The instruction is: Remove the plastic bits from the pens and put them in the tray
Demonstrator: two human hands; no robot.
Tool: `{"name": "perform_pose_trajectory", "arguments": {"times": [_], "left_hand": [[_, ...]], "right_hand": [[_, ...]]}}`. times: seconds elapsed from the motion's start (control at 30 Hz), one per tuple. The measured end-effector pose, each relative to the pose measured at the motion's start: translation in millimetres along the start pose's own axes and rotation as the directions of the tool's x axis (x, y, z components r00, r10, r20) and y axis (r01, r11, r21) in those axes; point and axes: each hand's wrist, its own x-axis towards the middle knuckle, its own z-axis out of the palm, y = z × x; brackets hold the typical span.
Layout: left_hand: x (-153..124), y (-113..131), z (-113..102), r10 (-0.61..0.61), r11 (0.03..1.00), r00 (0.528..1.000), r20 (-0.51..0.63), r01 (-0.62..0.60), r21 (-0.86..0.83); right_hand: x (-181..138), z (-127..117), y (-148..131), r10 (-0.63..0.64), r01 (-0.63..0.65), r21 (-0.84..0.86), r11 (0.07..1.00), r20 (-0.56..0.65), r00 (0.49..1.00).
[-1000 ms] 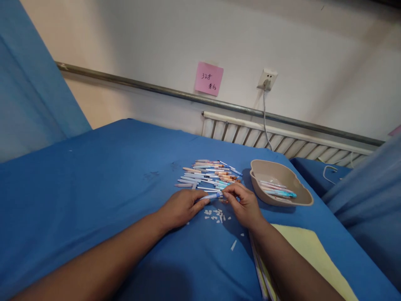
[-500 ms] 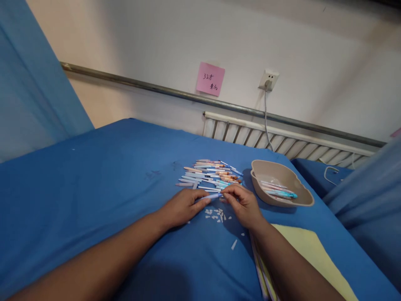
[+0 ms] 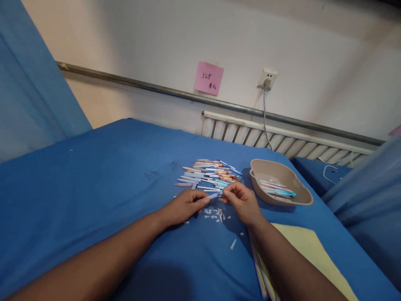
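Observation:
Between both hands is a light blue-violet pen (image 3: pixel 214 195), slanting slightly up to the right. My left hand (image 3: pixel 187 205) is closed around its left part. At its right end, the fingertips of my right hand (image 3: pixel 242 203) pinch; whether they hold the pen's end or a small piece on it is too small to tell. Just beyond the hands lie pen parts (image 3: pixel 203 173) in rows: pastel barrels, white refills, orange and blue pieces. Small white cone-shaped tips (image 3: pixel 217 215) are scattered on the blue cloth in front of the hands.
A beige tray (image 3: pixel 257 164) at the right holds several pens (image 3: pixel 277 190). A yellow cloth or paper (image 3: pixel 308 246) lies under my right forearm. The blue-covered surface (image 3: pixel 94 179) reaches back to a radiator (image 3: pixel 232 130) and a wall rail (image 3: pixel 150 88).
The view has shifted very slightly. Both hands stay on the same pen, its right end tipped up a little more than before.

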Motion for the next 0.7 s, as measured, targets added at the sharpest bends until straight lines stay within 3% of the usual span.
{"name": "perform_pose_trajectory", "arguments": {"times": [0.7], "left_hand": [[0.1, 2.5, 4.3, -0.077, 0.965, 0.992, 0.101, 0.100, -0.244]], "right_hand": [[-0.9, 9.9, 0.9, -0.028, 0.028, 0.042, 0.999, 0.015, 0.999]]}}
